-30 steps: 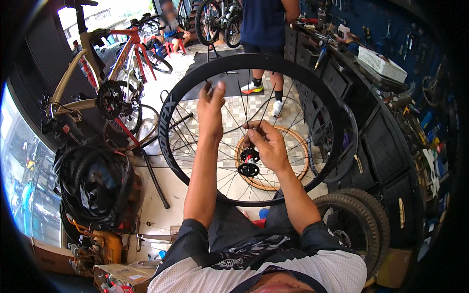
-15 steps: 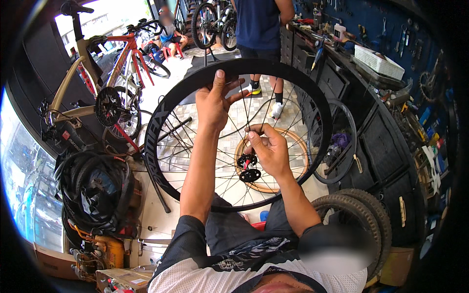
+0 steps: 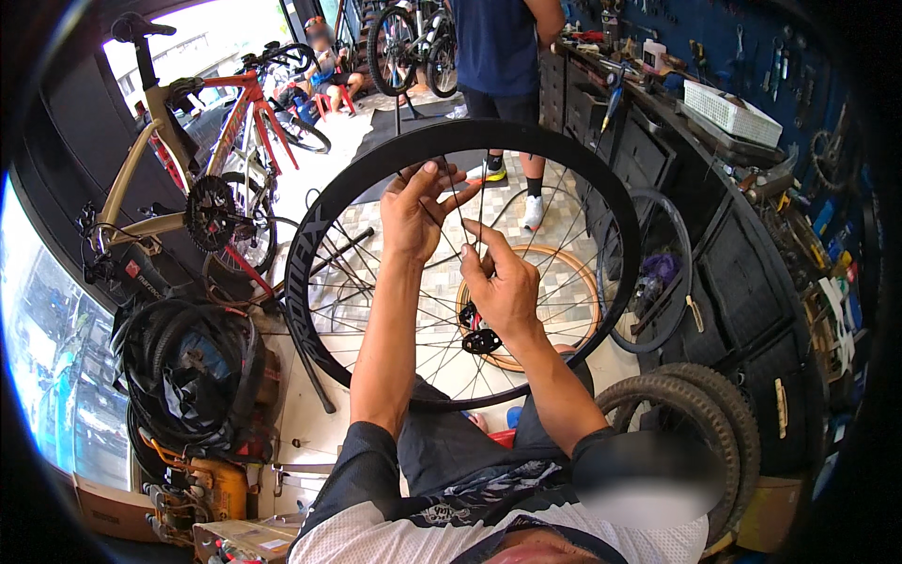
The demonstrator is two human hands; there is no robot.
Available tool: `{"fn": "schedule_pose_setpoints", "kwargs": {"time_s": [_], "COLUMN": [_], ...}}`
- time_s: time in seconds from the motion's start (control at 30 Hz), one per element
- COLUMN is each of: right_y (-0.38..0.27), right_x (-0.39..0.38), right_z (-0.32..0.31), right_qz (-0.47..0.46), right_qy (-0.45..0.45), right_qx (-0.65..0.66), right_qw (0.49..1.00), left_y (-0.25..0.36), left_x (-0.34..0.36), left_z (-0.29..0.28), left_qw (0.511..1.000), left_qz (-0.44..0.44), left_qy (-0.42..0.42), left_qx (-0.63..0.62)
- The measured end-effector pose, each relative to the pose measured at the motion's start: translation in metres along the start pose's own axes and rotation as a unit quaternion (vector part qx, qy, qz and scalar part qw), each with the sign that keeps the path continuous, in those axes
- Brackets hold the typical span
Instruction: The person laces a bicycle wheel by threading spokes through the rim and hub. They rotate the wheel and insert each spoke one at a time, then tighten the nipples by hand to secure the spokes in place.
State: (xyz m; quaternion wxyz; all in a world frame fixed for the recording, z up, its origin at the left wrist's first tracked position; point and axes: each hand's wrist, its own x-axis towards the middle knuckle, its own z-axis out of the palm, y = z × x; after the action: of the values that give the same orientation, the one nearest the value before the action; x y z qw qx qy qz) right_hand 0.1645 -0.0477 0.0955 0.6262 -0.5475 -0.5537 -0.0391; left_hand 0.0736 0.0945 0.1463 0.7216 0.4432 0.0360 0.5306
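Observation:
A black deep-rim bicycle wheel (image 3: 315, 202) without a tyre stands upright in front of me, with thin black spokes and a black and red hub (image 3: 483, 341). Inside the upper rim, my left hand (image 3: 413, 211) has its thumb and fingers closed around a spoke, the thumb pointing up. Lower and to the right, my right hand (image 3: 505, 287) is curled at the spokes above the hub. Its thumb and index finger are bent about a spoke; their exact contact is too small to make out.
Bicycles (image 3: 202, 188) stand at the left above a pile of black tyres (image 3: 183, 376). A tan-rimmed tyre (image 3: 594, 301) lies behind the wheel. Knobby tyres (image 3: 672, 404) lean at lower right, beside a long workbench with a white basket (image 3: 731, 113). A person in blue (image 3: 498, 56) stands ahead.
My left hand has come down slightly from the rim, its thumb lower. My right hand has moved up, its index finger now reaching higher along the spokes. The wheel has shifted slightly.

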Motion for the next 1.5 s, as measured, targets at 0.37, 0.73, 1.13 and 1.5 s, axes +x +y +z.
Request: {"fn": "schedule_pose_setpoints", "kwargs": {"time_s": [0.37,0.73,1.13,1.5], "right_y": [0.009,0.006,0.000,0.003], "right_x": [0.002,0.002,-0.003,-0.007], "right_z": [0.006,-0.001,-0.006,-0.005], "right_qz": [-0.040,-0.039,-0.028,-0.001], "right_qy": [0.007,-0.001,-0.006,0.009], "right_qx": [-0.030,-0.021,-0.002,-0.004], "right_qw": [0.999,0.999,1.000,1.000], "left_y": [0.001,0.006,0.011,0.016], "left_x": [0.001,-0.003,-0.006,-0.009], "left_z": [0.008,0.011,0.011,0.019], "left_qw": [0.999,0.999,0.997,0.996], "left_qz": [-0.019,-0.042,-0.058,-0.068], "left_qy": [0.033,0.000,-0.034,-0.006], "left_qx": [0.029,0.013,0.022,0.057]}}
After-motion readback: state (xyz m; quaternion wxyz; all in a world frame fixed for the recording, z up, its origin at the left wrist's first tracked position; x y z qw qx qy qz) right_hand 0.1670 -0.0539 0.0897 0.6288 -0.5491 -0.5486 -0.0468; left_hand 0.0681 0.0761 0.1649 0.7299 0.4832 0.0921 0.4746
